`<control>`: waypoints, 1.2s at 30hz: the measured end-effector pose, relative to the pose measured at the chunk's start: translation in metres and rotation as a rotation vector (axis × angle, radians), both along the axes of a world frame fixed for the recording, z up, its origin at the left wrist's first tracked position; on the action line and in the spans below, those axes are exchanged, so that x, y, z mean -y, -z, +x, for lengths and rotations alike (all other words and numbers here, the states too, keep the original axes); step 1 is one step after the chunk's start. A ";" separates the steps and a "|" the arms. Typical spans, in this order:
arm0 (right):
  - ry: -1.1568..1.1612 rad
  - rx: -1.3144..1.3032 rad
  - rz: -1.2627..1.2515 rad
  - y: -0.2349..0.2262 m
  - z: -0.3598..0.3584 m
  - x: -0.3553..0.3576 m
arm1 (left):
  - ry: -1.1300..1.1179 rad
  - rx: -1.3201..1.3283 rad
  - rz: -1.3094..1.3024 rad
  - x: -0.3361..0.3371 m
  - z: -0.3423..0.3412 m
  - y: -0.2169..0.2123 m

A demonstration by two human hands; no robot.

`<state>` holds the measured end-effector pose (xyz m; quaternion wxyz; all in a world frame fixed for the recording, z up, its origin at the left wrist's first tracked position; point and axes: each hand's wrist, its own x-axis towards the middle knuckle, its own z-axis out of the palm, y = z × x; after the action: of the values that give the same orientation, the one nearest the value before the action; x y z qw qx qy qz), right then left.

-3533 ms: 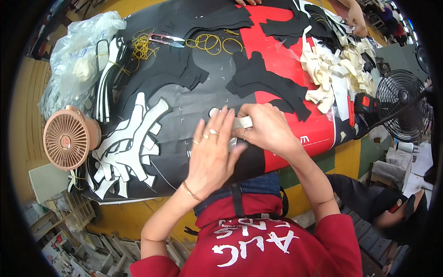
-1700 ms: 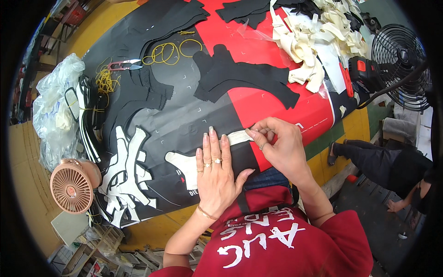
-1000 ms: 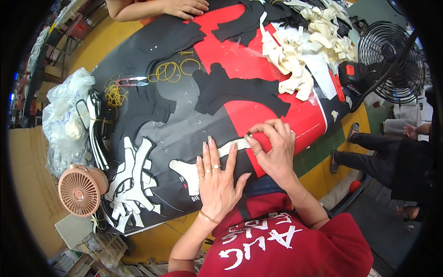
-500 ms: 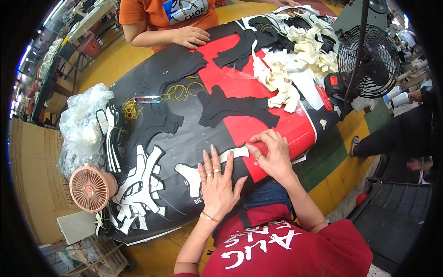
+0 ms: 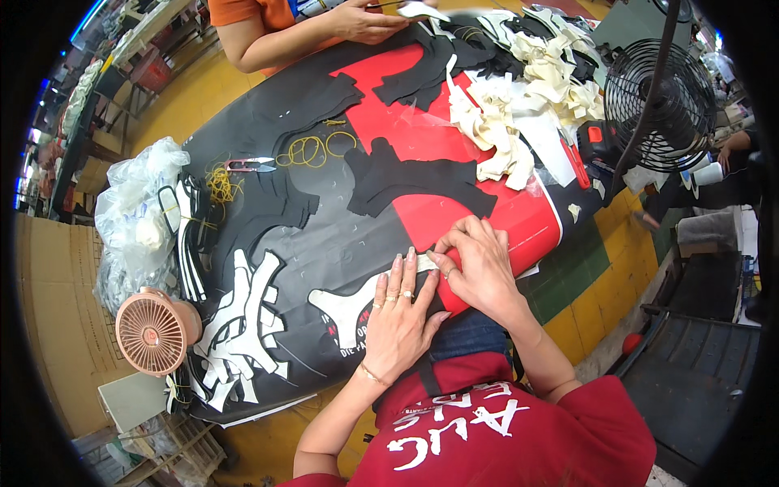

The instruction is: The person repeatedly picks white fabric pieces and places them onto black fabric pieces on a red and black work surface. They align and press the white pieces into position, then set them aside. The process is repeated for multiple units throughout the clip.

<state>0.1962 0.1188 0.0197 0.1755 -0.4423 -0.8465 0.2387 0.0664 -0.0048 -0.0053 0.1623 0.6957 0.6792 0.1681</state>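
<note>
A Y-shaped white cut piece [image 5: 345, 310] with dark edging lies flat on the black and red table cover near its front edge. My left hand [image 5: 403, 315] rests on its narrow arm, fingers stretched out and pressing it down. At the right end of that arm my right hand [image 5: 477, 264] pinches the tip between thumb and fingers, which partly hide it. To the left is a loose heap of similar white pieces [image 5: 251, 316]. Beyond my hands lie stacked black fabric pieces [image 5: 418, 180].
Thread snips [image 5: 251, 165] and yellow rubber bands [image 5: 307, 152] lie mid-table. A small pink fan [image 5: 154, 331] and plastic bag [image 5: 138, 219] stand left. Cream scraps [image 5: 499, 134], a red cutter [image 5: 578, 164] and black fan [image 5: 659, 105] are right. Opposite, a co-worker's hands [image 5: 369, 22] hold a white piece.
My left hand has slid right along the white piece, closer to my right hand. The co-worker's hand has left the table edge, and both hands now hold a white piece.
</note>
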 end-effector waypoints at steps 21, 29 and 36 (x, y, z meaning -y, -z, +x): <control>0.056 0.045 -0.043 0.003 -0.003 -0.002 | 0.022 -0.002 -0.028 0.001 -0.001 0.002; 0.264 -0.115 0.001 0.018 -0.008 0.000 | 0.024 -0.004 -0.033 0.001 -0.001 0.000; -0.223 0.039 0.236 0.018 0.013 0.017 | 0.034 0.006 -0.053 0.001 -0.001 0.001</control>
<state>0.2093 0.1021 0.0019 0.1822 -0.3263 -0.9158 0.1471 0.0652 -0.0058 -0.0064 0.1857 0.7020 0.6711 0.1494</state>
